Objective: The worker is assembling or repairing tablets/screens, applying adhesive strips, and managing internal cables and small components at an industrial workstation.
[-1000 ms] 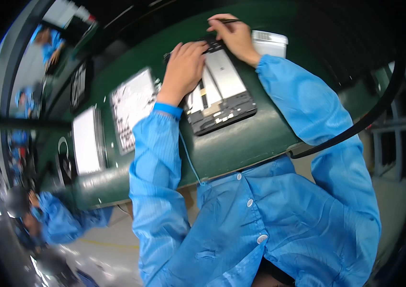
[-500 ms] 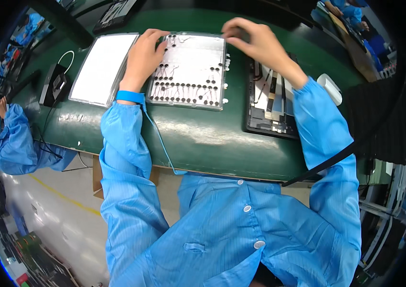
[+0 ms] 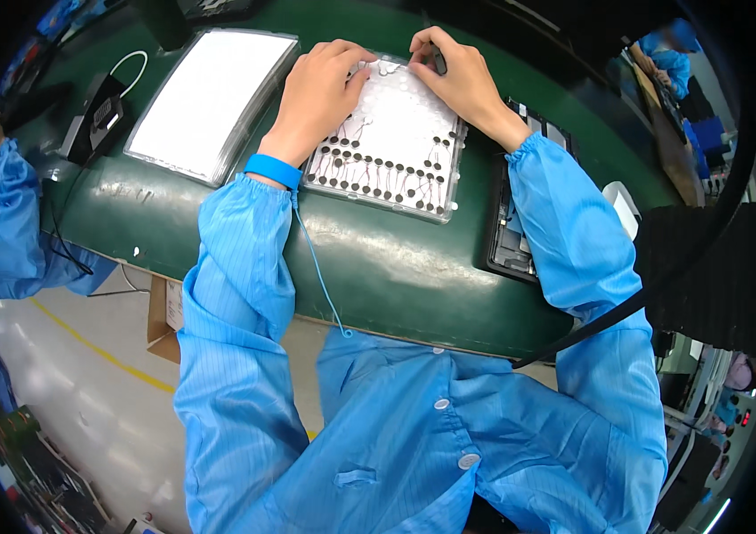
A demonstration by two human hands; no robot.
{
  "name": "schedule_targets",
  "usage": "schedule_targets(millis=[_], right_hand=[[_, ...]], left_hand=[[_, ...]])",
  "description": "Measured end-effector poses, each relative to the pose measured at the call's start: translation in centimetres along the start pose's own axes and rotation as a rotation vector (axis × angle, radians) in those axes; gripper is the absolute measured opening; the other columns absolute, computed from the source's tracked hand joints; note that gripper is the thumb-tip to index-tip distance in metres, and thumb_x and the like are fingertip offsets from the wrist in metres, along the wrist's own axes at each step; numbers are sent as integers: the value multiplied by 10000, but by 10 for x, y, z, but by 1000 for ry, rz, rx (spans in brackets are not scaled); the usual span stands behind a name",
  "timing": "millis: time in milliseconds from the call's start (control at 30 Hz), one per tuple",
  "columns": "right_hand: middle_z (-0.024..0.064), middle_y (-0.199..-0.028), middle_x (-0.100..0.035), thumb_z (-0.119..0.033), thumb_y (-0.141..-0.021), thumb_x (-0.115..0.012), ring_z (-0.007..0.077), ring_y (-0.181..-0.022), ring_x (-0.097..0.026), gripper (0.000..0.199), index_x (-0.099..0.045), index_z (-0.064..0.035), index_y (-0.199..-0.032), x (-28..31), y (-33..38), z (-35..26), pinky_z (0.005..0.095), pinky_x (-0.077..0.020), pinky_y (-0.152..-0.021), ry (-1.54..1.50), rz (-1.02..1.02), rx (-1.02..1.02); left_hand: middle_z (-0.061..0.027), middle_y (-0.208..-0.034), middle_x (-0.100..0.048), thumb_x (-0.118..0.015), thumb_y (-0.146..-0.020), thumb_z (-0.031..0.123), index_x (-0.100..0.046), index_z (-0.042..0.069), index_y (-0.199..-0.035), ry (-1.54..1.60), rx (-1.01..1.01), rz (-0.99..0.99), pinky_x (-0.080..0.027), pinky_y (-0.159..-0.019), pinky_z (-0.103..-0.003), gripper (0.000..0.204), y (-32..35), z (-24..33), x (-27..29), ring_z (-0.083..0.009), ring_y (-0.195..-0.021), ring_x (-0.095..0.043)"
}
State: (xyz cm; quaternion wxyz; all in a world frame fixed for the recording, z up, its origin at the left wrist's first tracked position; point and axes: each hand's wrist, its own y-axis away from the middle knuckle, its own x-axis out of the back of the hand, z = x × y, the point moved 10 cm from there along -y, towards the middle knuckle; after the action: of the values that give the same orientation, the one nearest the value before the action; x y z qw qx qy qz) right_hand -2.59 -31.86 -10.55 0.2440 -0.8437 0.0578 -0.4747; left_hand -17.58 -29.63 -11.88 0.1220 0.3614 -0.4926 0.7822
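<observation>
A shallow clear tray (image 3: pixel 381 201) lies in front of me, with a white bed holding rows of small round black parts on thin wires (image 3: pixel 369 173). Over its far left portion, my left hand (image 3: pixel 320 96) has its fingers bent and its thumb brought close to the index finger; whatever is between the tips is too small to name. A blue band circles that wrist. My right hand (image 3: pixel 465 82) is at the tray's far edge, thumb and fingers curled together. Something dark shows inside that curl, but its kind is unclear. A thin wire lies on the tray between both hands.
Left of the tray is a clear case with a white sheet (image 3: pixel 204 102). Beyond it stands a black device (image 3: pixel 97 120) with a white cable. An opened electronic device (image 3: pixel 513 236) lies partly under my right forearm, near a white cup-like object (image 3: pixel 620 206). Another person's blue sleeve (image 3: pixel 8 209) is at far left.
The view has shifted, so the tray and case appear farther right. Both hands are closer together over the tray's far side; my right hand has come in from beyond its right corner.
</observation>
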Motion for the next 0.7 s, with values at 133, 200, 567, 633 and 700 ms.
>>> schedule_targets(millis=[133,200,567,633,700], right_hand=[[68,-923,-691,-46,-885,-712,133,-826,-680,242,-575,-36,-1085,7,4,2,271,-541,-781,-188,61,14],[73,-1009,-672,-51,-913,-705,123,-901,-675,246,-558,-23,-1108,-3,6,12,255,-548,-848,-556,51,-60],[100,-1045,-684,-116,-926,-714,145,-999,-672,302,-538,-19,-1152,-29,18,26,271,-542,-911,-1002,-2,-198],[100,-1041,-685,-117,-926,-716,145,-991,-673,304,-538,-16,-1150,-29,18,29,269,-545,-906,-1025,9,-196],[108,-1023,-694,-123,-927,-716,152,-957,-686,307,-534,-4,-1145,-29,20,27,272,-559,-897,-997,-23,-200]], left_hand=[[-42,-990,-719,-690,-921,177,-736,96,-1057,239,127,21,-522,-794,-346,165,-4,-3,3,-216,-911,-652],[-34,-933,-727,-720,-906,185,-741,92,-1039,319,197,-16,-518,-746,-319,164,-4,-7,2,-180,-835,-652],[21,-735,-668,-798,-818,137,-745,55,-898,472,204,-52,-403,-572,-233,126,-5,9,2,-74,-602,-461],[37,-721,-656,-799,-826,124,-747,40,-904,473,250,-54,-363,-545,-213,126,-5,5,-1,-44,-592,-429],[42,-717,-661,-809,-822,113,-752,38,-912,487,257,-35,-327,-514,-205,130,-6,3,-2,-22,-569,-402]])
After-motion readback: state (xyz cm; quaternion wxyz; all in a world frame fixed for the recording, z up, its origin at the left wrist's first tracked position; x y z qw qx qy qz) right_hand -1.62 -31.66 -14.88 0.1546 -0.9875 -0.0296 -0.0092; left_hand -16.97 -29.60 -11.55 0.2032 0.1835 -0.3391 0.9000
